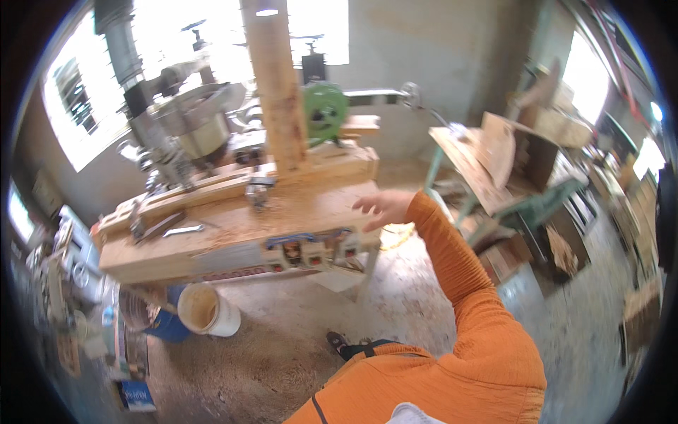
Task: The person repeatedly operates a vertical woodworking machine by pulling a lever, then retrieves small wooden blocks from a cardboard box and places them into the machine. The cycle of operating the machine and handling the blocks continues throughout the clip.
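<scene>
Head cam: I see R hand (383, 207) released, fingers loosely spread, near R end of wooden bench (325, 201), which runs toward its 9 o'clock w/ wrench (183, 230) atop; white bucket (227, 319) at 8. L hand out of frame, can't tell.

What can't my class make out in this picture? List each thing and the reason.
In the head view:
Left hand: not in view, so its action is unknown.
Right hand: blurred; whether it touches the bench is unclear.
Wooden post: top cut off by the upper edge.
Pale thing: cut off by the lower edge, kind unclear.
White bucket: inside too blurred to tell.
</scene>
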### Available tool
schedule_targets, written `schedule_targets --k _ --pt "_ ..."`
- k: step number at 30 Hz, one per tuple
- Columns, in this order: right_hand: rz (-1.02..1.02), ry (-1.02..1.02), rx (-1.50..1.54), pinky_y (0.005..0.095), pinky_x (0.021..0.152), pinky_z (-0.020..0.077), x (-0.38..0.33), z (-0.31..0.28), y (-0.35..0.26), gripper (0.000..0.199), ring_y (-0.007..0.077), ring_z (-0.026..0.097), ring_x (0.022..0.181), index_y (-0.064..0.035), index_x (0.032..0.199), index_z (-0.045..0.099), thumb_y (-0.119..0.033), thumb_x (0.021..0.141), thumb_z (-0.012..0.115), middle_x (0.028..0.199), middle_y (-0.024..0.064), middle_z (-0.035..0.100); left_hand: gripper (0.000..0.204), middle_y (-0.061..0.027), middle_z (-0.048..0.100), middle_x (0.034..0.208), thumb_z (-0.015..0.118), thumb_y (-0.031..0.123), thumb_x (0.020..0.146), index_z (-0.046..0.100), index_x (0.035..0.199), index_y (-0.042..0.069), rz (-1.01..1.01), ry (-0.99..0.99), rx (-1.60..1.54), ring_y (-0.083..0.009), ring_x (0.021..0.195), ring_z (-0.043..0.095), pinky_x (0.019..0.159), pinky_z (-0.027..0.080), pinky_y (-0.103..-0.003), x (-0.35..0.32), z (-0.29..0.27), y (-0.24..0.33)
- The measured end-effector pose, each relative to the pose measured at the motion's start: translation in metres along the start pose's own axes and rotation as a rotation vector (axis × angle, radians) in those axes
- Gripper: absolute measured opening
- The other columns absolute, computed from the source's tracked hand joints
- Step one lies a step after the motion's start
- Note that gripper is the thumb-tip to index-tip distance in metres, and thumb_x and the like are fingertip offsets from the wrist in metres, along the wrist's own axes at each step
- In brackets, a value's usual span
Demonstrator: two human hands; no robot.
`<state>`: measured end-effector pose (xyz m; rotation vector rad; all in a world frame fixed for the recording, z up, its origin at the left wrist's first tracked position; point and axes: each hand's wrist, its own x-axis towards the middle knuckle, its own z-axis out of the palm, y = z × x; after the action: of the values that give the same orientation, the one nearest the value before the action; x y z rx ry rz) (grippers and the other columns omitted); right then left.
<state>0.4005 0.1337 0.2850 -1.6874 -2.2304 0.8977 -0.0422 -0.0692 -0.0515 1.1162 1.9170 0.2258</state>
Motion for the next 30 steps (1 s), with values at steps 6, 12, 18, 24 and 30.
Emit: schedule_targets --k 6,12,18,24,30 --pt "0.356 -0.021 0.172 0.0367 0.092 0.0453 -0.115 0.065 0.08 0.068 0.028 0.058 0.106 -0.0081 0.132 0.046 -0.043 0.079 0.068 0.125 0.0169 0.054 0.033 -0.0158 0.062 0.105 0.06 0.027 0.085 0.06 0.109 0.004 -0.064 -0.033 0.148 -0.0299 0.095 0.058 0.084 0.046 -0.042 -0.023 0.015 -0.01" --pt "0.466 0.145 0.084 0.0357 0.093 0.0442 -0.176 0.032 0.125 0.068 0.03 0.055 0.11 -0.0058 0.128 0.05 -0.047 0.077 0.068 0.121 0.0184 0.057 0.034 -0.0173 0.062 0.107 0.058 0.027 0.086 0.06 0.111 0.003 -0.085 -0.04 0.204 -0.0301 0.098 0.059 0.085 0.046 -0.042 -0.045 0.025 0.017" --pt "0.427 0.367 0.169 0.0332 0.087 0.0466 -0.232 -0.045 0.206 0.06 0.0242 0.059 0.099 -0.0042 0.127 0.051 -0.035 0.079 0.07 0.112 0.0167 0.062 0.035 -0.0187 0.062 0.109 0.056 0.026 0.087 0.06 0.113 0.002 -0.113 -0.079 0.295 -0.0303 0.1 0.059 0.087 0.045 -0.041 -0.043 0.06 0.069" --pt "0.42 1.121 0.237 0.0305 0.083 0.0478 -0.281 -0.131 0.387 0.052 0.0173 0.06 0.092 -0.0062 0.119 0.057 -0.024 0.073 0.075 0.101 0.0126 0.064 0.036 -0.0177 0.062 0.11 0.057 0.022 0.087 0.059 0.116 0.001 0.298 -0.158 -0.002 -0.0283 0.1 0.06 0.087 0.046 -0.039 -0.065 0.159 0.164" --pt "0.796 1.27 -0.263 0.0444 0.09 0.046 -0.313 -0.186 0.577 0.056 0.0379 0.055 0.105 -0.0101 0.123 0.051 -0.022 0.072 0.07 0.121 0.0184 0.052 0.037 -0.0176 0.063 0.11 0.058 0.024 0.087 0.058 0.116 0.001 0.163 -0.273 0.115 -0.0278 0.1 0.06 0.086 0.046 -0.038 -0.1 0.318 0.239"
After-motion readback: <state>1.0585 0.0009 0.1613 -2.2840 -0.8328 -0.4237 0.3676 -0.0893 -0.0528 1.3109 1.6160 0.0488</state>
